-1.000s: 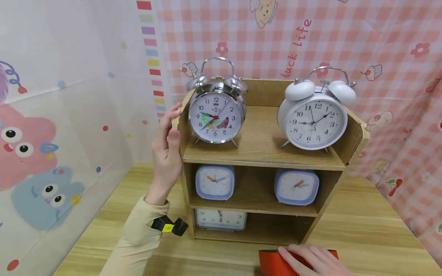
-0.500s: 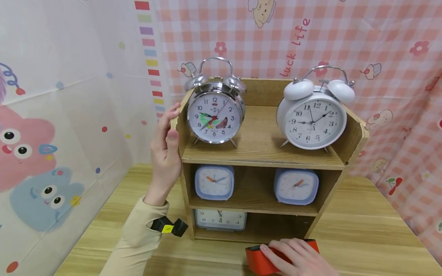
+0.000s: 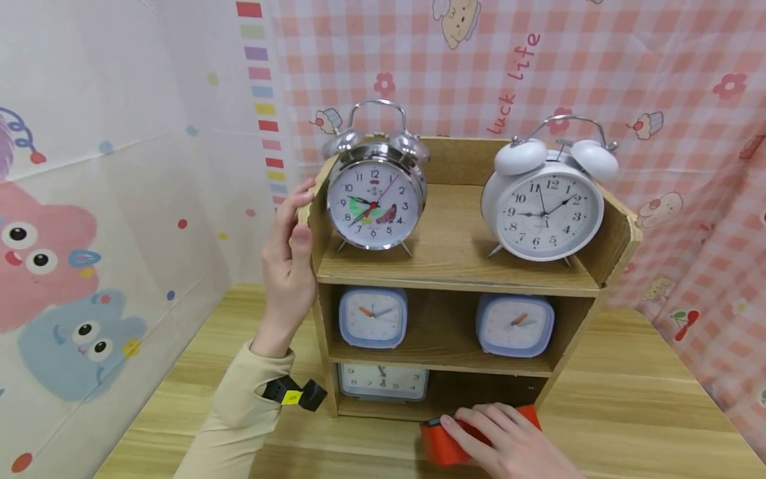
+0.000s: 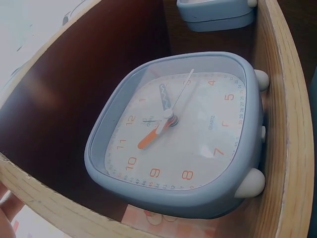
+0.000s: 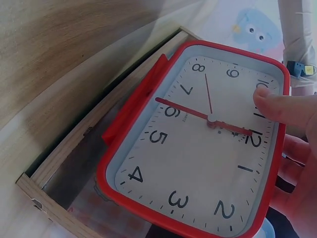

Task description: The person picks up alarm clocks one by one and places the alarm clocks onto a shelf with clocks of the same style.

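My right hand [image 3: 505,442] grips a red clock [image 3: 441,447] by its top edge, low in front of the bottom shelf's right half. In the right wrist view the thumb presses on the white face of this rectangular clock [image 5: 198,163], with the other fingers behind. My left hand [image 3: 287,266] rests against the left side of the small wooden shelf unit [image 3: 455,285], thumb raised and fingers extended along the panel. The left wrist view shows a blue square clock [image 4: 193,144] inside a compartment. On the bottom shelf's left stands a rectangular grey-framed clock [image 3: 383,384], partly hidden by the board above.
A silver twin-bell clock [image 3: 389,226] and a white twin-bell clock [image 3: 553,229] stand on the top. Blue clocks stand at the middle shelf's left [image 3: 374,332] and right [image 3: 514,339]. The wooden table [image 3: 646,399] meets patterned cloth walls [image 3: 455,80].
My right hand has carried the red clock left and forward, from the table's near side up to the bottom shelf's front. The left hand keeps its place on the unit.
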Tool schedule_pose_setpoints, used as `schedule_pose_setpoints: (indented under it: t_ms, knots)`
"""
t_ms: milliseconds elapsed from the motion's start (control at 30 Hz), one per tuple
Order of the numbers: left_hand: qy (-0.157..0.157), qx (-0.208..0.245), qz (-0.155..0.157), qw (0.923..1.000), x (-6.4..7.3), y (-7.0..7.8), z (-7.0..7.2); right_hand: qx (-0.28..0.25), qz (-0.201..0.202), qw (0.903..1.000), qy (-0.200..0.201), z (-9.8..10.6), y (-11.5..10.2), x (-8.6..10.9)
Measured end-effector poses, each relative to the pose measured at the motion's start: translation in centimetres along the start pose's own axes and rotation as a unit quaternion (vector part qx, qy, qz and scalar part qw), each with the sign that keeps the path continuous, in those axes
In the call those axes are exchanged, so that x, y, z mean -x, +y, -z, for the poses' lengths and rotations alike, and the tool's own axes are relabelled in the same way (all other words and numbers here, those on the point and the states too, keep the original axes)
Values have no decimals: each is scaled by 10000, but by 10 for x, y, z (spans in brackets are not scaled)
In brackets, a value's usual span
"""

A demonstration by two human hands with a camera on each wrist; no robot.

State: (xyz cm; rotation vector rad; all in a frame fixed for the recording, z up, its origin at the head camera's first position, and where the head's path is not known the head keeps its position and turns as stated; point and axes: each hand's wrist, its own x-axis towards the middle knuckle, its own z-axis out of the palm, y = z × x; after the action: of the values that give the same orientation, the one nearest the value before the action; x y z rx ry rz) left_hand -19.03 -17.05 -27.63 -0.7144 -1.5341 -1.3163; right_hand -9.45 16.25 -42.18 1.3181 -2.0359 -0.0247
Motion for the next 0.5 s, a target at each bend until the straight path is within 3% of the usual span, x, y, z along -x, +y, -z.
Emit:
schedule_pose_setpoints:
  t_ms: [500]
  knots:
    - [10, -24, -25, 10000, 0, 0, 0, -77, 136, 9990, -408, -10, 5, -7]
